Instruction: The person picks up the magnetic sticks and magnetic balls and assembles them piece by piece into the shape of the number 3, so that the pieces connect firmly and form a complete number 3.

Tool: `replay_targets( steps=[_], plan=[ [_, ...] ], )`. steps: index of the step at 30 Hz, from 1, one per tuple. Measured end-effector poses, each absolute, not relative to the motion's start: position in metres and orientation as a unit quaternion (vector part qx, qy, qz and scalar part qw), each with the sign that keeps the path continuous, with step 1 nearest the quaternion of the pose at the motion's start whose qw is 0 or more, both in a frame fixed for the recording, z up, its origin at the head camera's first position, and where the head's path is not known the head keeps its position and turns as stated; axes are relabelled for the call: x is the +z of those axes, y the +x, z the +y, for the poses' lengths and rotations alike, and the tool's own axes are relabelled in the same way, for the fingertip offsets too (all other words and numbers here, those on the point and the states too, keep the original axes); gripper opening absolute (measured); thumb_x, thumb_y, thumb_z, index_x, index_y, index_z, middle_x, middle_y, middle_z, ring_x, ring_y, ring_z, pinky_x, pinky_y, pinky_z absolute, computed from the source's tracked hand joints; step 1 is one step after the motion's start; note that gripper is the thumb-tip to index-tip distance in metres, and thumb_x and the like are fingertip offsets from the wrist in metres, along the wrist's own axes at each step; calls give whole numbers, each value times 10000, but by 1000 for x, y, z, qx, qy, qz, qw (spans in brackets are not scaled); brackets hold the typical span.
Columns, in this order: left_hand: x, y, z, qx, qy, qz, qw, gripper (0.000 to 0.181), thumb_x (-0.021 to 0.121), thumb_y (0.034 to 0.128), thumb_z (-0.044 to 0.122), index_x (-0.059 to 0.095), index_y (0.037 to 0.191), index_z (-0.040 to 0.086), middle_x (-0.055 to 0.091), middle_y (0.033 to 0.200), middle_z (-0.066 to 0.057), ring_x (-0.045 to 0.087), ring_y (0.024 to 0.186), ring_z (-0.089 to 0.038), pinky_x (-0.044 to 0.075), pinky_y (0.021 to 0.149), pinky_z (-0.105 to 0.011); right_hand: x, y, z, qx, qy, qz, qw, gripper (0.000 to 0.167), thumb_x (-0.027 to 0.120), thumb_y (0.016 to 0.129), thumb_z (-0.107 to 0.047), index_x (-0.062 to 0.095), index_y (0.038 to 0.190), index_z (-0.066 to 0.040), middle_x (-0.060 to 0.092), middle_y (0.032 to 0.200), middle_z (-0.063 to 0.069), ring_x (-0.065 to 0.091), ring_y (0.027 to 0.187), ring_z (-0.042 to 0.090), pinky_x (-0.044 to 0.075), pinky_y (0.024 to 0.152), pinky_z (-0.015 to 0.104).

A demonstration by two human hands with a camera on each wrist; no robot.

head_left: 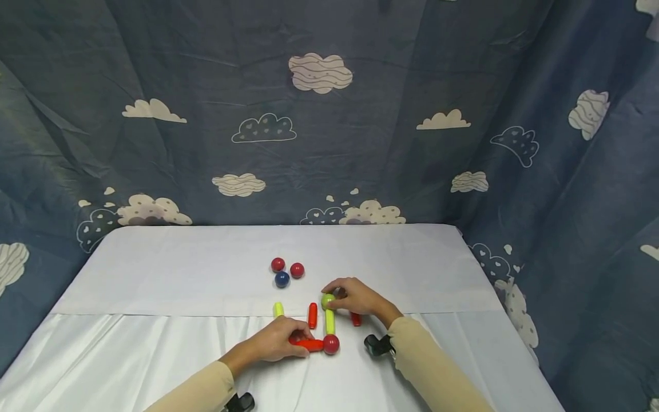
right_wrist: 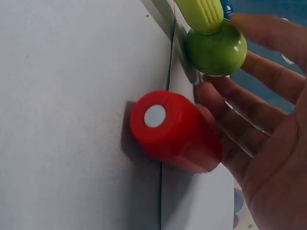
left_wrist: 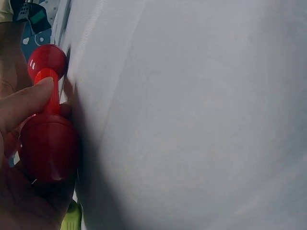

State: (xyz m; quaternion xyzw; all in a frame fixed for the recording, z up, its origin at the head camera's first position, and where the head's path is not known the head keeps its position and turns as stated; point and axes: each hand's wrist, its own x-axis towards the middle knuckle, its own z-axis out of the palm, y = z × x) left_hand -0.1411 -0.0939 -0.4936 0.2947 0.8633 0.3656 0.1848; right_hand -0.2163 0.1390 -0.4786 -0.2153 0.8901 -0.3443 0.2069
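Note:
My left hand (head_left: 282,339) pinches a red stick (head_left: 310,345) between thumb and fingers. A red ball (head_left: 331,344) sits at the stick's right end. In the left wrist view another red ball (left_wrist: 48,148) is at the near end, beside the palm. From the right-hand red ball a yellow-green stick (head_left: 330,322) runs away toward the back, up to a green ball (head_left: 328,300). My right hand (head_left: 355,296) holds this green ball between thumb and fingertips. Beneath that hand lies a loose red stick (right_wrist: 177,132), its white round end facing the wrist camera.
Another red stick (head_left: 312,315) and a yellow-green stick (head_left: 278,309) lie between the hands, just beyond the left one. Farther back two red balls (head_left: 297,270) and a blue ball (head_left: 281,279) are grouped on the white cloth (head_left: 170,269). A dark cloud-patterned curtain (head_left: 360,154) hangs behind.

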Motion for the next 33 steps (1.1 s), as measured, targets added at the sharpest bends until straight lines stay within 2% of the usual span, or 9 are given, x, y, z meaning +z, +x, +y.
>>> replay_targets(
  steps=[8, 13, 17, 20, 33],
  plan=[
    [-491, -141, -97, 374, 296, 860, 180, 174, 788, 786, 166, 663, 906, 155, 593, 841, 128, 478, 751, -36, 407, 701, -228, -478, -214, 151, -371, -168, 901, 147, 382, 750, 839, -228, 637, 1198, -158, 589, 1146, 16, 543, 1003, 198, 488, 876, 400],
    [-491, -140, -98, 376, 292, 861, 179, 178, 786, 787, 158, 656, 908, 150, 575, 825, 124, 472, 743, -39, 408, 690, -221, -483, -213, 160, -359, -171, 907, 136, 383, 761, 824, -198, 646, 1184, -137, 584, 1109, 26, 522, 931, 182, 476, 792, 333],
    [-491, -140, -95, 379, 298, 857, 180, 173, 783, 791, 158, 656, 908, 154, 574, 826, 120, 476, 752, -45, 405, 700, -222, -486, -210, 167, -356, -171, 909, 131, 386, 779, 805, -171, 650, 1165, -124, 566, 1055, 37, 476, 829, 175, 424, 699, 301],
    [-492, -139, -94, 377, 302, 857, 180, 174, 785, 789, 164, 654, 903, 153, 578, 827, 122, 474, 751, -45, 400, 697, -224, -487, -206, 170, -356, -173, 909, 133, 397, 791, 792, -161, 645, 1158, -113, 553, 1031, 46, 460, 797, 172, 400, 686, 301],
    [-490, -138, -93, 381, 302, 855, 179, 180, 788, 782, 151, 645, 890, 143, 566, 806, 113, 464, 731, -50, 388, 674, -224, -483, -193, 171, -303, -126, 936, 127, 375, 828, 748, -179, 647, 1066, -101, 559, 917, 5, 474, 782, 154, 425, 676, 283]
  ],
)
